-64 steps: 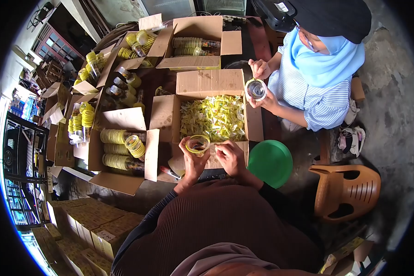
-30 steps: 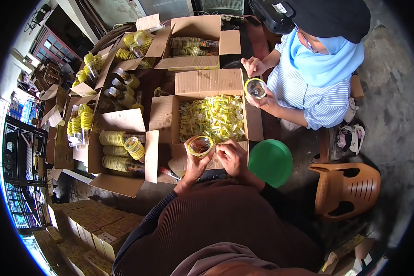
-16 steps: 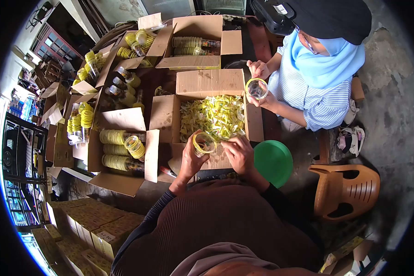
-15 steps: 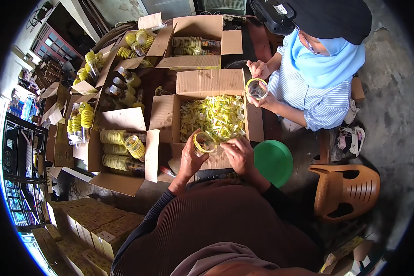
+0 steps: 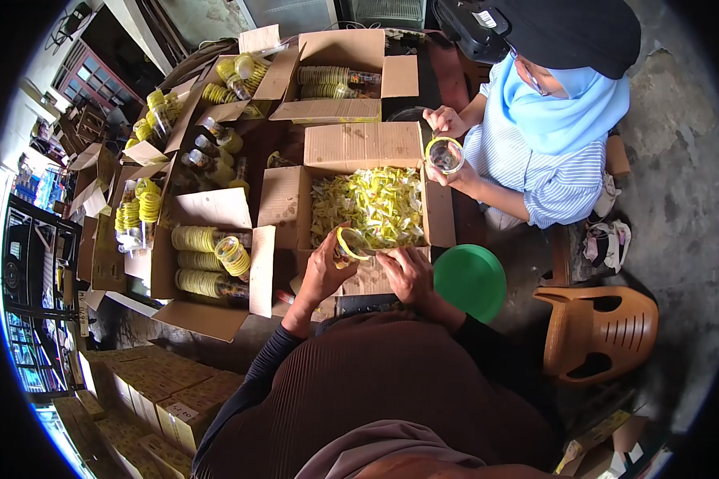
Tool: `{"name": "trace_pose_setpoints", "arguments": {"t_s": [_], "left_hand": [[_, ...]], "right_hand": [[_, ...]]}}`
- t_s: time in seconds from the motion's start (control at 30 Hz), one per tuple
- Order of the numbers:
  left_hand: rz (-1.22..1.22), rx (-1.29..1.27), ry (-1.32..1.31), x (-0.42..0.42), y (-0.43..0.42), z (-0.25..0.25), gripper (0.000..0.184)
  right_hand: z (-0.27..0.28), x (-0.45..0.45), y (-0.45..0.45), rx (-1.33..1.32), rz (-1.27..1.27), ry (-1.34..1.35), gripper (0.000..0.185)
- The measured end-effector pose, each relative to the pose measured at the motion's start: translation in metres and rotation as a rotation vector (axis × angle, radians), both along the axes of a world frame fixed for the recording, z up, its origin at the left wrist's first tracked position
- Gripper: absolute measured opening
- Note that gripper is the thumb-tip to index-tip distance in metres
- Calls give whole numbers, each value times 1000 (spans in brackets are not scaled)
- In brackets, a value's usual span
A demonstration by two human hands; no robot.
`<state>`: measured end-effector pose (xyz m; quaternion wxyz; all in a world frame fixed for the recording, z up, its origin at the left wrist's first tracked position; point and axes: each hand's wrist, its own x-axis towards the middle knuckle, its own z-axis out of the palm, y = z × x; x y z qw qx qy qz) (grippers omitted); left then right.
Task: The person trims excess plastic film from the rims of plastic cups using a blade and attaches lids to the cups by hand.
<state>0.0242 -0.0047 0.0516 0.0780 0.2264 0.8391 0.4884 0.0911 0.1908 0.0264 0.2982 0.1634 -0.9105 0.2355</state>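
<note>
At the centre of the frame, we see a clear yellow-rimmed plastic cup [image 5: 356, 243], held tilted in the curled left hand [image 5: 325, 270] at the near side of an open cardboard carton [image 5: 363, 145]. The right hand [image 5: 408, 275], its fingers bent and close together, is just beside the cup's rim; we cannot tell whether it grips anything. Small yellow packets [image 5: 369, 206] lie heaped inside the carton. Left of centre, we find a second carton [image 5: 209, 209] with rows of yellow-rimmed cups [image 5: 198, 260]. At upper right, a co-worker [image 5: 547, 180] in a striped top holds a similar cup [image 5: 445, 156]; at lower right stands a brown plastic chair [image 5: 563, 339].
</note>
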Motion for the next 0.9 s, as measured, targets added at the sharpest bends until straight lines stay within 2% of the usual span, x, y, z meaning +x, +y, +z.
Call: {"name": "trace_pose_setpoints", "arguments": {"t_s": [0.33,0.4,0.47,0.57,0.63,0.73,0.77,0.83,0.87,0.9], "left_hand": [[-70,23,-69,-3,-9,-17,73],[-178,194,-391,-4,-14,-9,69],[-204,208,-350,-6,-17,-15,68],[-261,230,-272,-8,-19,-20,66],[-184,354,-410,-4,-18,-12,63],[-186,470,-381,-2,-21,-27,62],[-186,470,-380,-3,-22,-25,62],[-201,196,-145,-3,-23,-22,59],[-200,197,-146,-3,-23,-22,59],[-182,53,-55,-1,-22,-24,59]], "right_hand": [[-17,-7,-2,2,-10,-28,21],[-21,-11,8,73,-19,-32,24],[-22,-13,11,31,-5,-34,27],[-13,-12,9,-231,4,-212,27],[-11,-12,4,-333,13,-225,24],[-9,-11,-2,-529,13,-293,20],[-8,-11,-2,-619,0,-349,18],[-5,-11,-2,-642,-1,-357,17],[-3,-11,-2,-666,-1,-366,16],[-1,-11,-1,-665,0,-367,16]]}}
